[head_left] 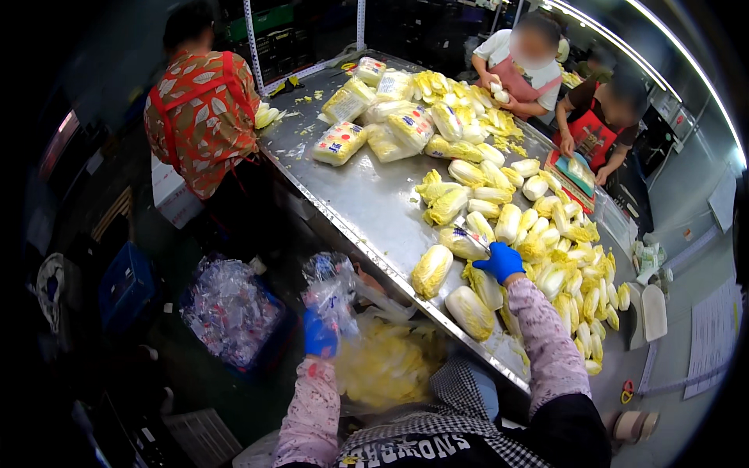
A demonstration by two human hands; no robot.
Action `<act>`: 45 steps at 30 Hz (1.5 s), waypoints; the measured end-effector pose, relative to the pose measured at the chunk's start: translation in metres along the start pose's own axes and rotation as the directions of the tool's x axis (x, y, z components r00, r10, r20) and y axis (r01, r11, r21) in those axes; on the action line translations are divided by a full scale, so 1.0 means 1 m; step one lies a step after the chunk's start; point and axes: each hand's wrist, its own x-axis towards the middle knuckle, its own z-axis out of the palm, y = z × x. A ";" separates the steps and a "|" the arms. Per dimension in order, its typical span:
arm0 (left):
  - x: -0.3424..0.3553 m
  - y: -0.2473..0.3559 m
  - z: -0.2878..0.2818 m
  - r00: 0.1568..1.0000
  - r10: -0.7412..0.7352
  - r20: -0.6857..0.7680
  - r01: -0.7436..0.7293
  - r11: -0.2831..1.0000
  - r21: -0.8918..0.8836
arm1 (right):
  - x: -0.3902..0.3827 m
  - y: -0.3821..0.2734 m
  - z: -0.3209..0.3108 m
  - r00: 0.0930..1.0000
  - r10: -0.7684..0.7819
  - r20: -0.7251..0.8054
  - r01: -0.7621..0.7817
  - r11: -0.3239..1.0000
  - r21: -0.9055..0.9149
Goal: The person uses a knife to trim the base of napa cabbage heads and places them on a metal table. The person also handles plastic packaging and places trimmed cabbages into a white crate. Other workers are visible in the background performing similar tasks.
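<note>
Left hand: fingers closed around clear printed plastic bags; the thin film could tear or slip if snagged.
Edge cabbage: 1 head near the rim of the metal table; a forearm nudge might roll it off.
Right hand: fingers beside a thin, blade-like strip; cannot tell whether they grip it. If sharp, a slip might nick the glove.
Napa cabbage: on the table by the right fingertips, lying sideways, pale-ribbed, yellow-leaved.

The hands are gloved in blue, the sleeves mottled pink, the cabbages yellow and white.
</note>
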 end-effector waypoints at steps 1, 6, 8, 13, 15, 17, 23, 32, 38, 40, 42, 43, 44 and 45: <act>-0.001 -0.010 -0.005 0.997 -0.069 -0.027 0.065 0.992 -0.109 | 0.024 0.007 0.006 0.999 -0.011 0.047 0.008 0.998 0.061; -0.011 -0.069 -0.059 0.966 -0.256 -0.029 0.236 0.924 -0.302 | 0.073 0.021 0.024 0.987 -0.127 0.102 0.101 0.968 0.228; -0.013 -0.069 -0.065 0.970 -0.242 -0.024 0.221 0.917 -0.333 | 0.067 0.007 -0.008 0.977 0.014 0.212 -0.122 0.853 0.507; -0.022 -0.051 -0.064 0.994 -0.065 -0.091 0.083 0.975 0.208 | 0.064 0.019 -0.045 0.989 0.132 0.059 -0.125 0.579 0.805; -0.025 -0.052 -0.059 0.994 -0.084 -0.065 0.096 0.974 0.205 | 0.070 0.063 -0.007 0.979 -0.024 -0.201 0.079 0.958 0.274; -0.020 -0.053 -0.051 0.982 -0.120 -0.144 0.108 0.990 -0.091 | 0.091 0.066 -0.027 0.905 -0.157 -0.395 0.291 0.906 0.308; -0.037 -0.005 -0.016 0.999 -0.004 0.051 -0.017 0.918 0.397 | -0.021 -0.097 -0.125 0.988 -0.147 -0.056 0.123 0.505 0.854; -0.119 0.032 -0.056 0.967 0.211 0.144 -0.252 0.877 0.410 | -0.171 -0.302 -0.023 0.644 -0.729 0.230 0.133 0.403 0.905; -0.141 0.010 -0.218 0.810 0.248 -0.532 -0.106 0.953 0.284 | -0.193 -0.338 0.041 0.763 -0.469 0.445 -0.301 0.353 0.886; -0.123 -0.057 -0.315 0.507 0.227 -0.831 -0.281 0.955 0.089 | -0.193 -0.324 0.085 0.797 -0.362 0.484 -0.337 0.400 0.853; -0.090 -0.094 -0.412 0.318 0.325 -0.891 -0.273 0.931 0.242 | -0.200 -0.294 0.132 0.804 -0.313 0.506 -0.314 0.499 0.808; -0.077 -0.104 -0.452 0.191 0.504 -0.843 -0.081 0.863 0.498 | -0.209 -0.282 0.150 0.779 -0.302 0.550 -0.351 0.517 0.781; -0.055 -0.098 -0.473 0.084 0.641 -0.763 -0.109 0.767 0.633 | -0.218 -0.268 0.168 0.758 -0.279 0.590 -0.387 0.536 0.751; -0.038 -0.085 -0.491 0.119 0.657 -0.744 -0.132 0.753 0.644 | -0.229 -0.251 0.191 0.736 -0.270 0.621 -0.389 0.582 0.714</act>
